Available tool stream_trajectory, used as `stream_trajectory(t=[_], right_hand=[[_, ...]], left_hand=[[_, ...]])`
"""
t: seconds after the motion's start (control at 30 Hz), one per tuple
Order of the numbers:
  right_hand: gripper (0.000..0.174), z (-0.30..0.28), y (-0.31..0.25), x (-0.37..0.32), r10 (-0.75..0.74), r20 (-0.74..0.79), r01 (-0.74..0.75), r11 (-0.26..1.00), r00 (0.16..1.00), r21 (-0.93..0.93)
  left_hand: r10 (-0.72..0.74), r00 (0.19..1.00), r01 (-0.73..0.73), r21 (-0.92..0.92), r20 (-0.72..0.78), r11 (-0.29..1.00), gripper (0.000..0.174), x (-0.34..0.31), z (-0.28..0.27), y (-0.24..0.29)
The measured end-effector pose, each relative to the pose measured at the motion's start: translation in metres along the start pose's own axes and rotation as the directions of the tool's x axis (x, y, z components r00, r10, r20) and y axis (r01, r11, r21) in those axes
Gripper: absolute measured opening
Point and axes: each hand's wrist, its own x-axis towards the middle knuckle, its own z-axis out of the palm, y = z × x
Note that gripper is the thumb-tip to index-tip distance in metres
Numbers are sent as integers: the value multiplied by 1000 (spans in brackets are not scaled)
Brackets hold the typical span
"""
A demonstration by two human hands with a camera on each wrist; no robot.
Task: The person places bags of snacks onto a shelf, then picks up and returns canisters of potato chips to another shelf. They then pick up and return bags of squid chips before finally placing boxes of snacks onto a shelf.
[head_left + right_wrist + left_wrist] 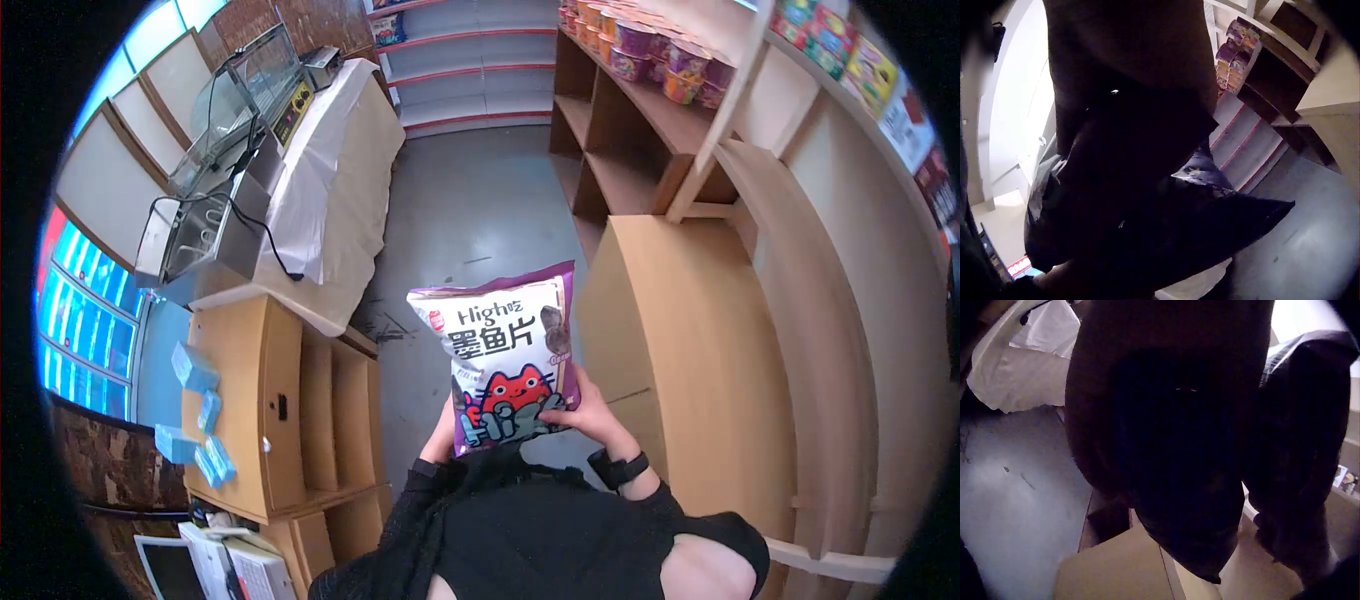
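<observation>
A plump purple-and-white snack bag [510,355] with a red cartoon cat is held upright in front of the body. My right hand [590,412] grips its lower right side, thumb lying across the front and the other fingers hidden behind. At the lower left edge is my left hand [438,440], mostly covered by the bag, its fingers out of sight. In both wrist views the hands and the bag are dark silhouettes. The bag's pointed corner [1266,209] sticks out in the right wrist view.
Wooden shelving [690,350] runs close along the right, with purple and orange cups [660,55] on top farther back. On the left stand a cloth-covered table [335,180] with metal appliances and a wooden cabinet [240,400] bearing blue packs [205,410]. Grey floor [480,190] leads to white shelves [480,75].
</observation>
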Motion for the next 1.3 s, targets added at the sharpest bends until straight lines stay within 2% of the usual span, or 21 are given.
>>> stream_trajectory(t=[0.03, 0.07, 0.2, 0.23, 0.3, 0.33, 0.37, 0.43, 0.47, 0.53, 0.57, 0.63, 0.77, 0.8, 0.93, 0.97, 1.03, 1.1, 1.17, 1.23, 1.3], right_hand=[[92, 3, -4, 22, 21, 0, -21, 998, 1000, -57], [91, 6, 1, 47, -19, -14, 19, 1000, 1000, -23], [92, 10, -19, 136, -18, -34, 20, 998, 999, 57], [91, 11, -22, 157, -48, -114, 53, 998, 992, 42], [90, 12, -26, 187, -86, -263, 91, 996, 961, 9], [89, 6, -27, 203, -61, -315, 37, 996, 947, -81], [86, 9, -22, 222, -133, -362, 164, 985, 923, 57], [83, 6, -45, 253, -14, -327, 88, 973, 945, 212], [83, 8, -45, 270, -2, -322, 76, 973, 947, 218], [78, 6, -45, 307, -116, -298, 171, 971, 948, 168], [78, -1, -38, 315, -108, -288, 162, 972, 952, 169], [75, -5, -35, 356, -105, -247, 126, 990, 963, 69], [80, -1, -49, 450, -155, -186, 183, 972, 970, 146], [83, -5, -50, 451, -118, -131, 135, 982, 984, 135], [81, -7, -76, 537, -32, 20, 30, 997, 999, 69], [80, -6, -76, 556, 16, 50, -22, 991, 999, 129], [80, -1, -52, 595, -112, 26, 107, 983, 993, 150], [80, 4, -62, 619, -74, 60, 60, 978, 995, 198], [82, 6, -83, 634, -46, 59, 39, 993, 997, 112], [81, 7, -78, 653, -26, 18, 25, 999, 1000, 24], [79, 4, -47, 675, -61, -76, 60, 998, 995, -7]], left_hand=[[-1, 1000, 2, 37, -14, 999, 64, 17, -11, 0], [-9, 999, 12, 90, -40, 996, 65, 32, -22, 10], [-150, 965, 223, 375, -213, 900, 71, 83, -58, 107], [-174, 951, 260, 357, -255, 897, 75, 99, -68, 118], [-8, 977, 80, 331, -213, 940, 79, 126, -92, 128], [-16, 966, 96, 302, -259, 949, 82, 140, -95, 137], [39, 962, 54, 329, -269, 943, 82, 156, -106, 142], [86, 956, 11, 326, -281, 945, 82, 189, -124, 151], [74, 956, 24, 328, -283, 944, 82, 202, -133, 158], [46, 951, 29, 236, -305, 971, 82, 229, -144, 172], [6, 942, 59, 182, -334, 982, 83, 231, -137, 181], [61, 926, 27, 225, -373, 974, 82, 268, -149, 170], [42, 906, 47, 198, -422, 979, 83, 334, -173, 188], [22, 912, 54, 175, -410, 983, 84, 331, -169, 190], [68, 924, 11, 203, -377, 979, 74, 408, -201, 179], [33, 926, 79, 279, -375, 957, 75, 422, -206, 190], [79, 919, 58, 330, -387, 942, 78, 446, -205, 215], [40, 908, 97, 300, -418, 949, 81, 477, -215, 213], [-125, 911, 243, 267, -392, 933, 84, 507, -219, 221], [-176, 922, 264, 229, -345, 937, 81, 547, -223, 197], [-183, 944, 214, 91, -274, 973, 76, 594, -230, 129]])
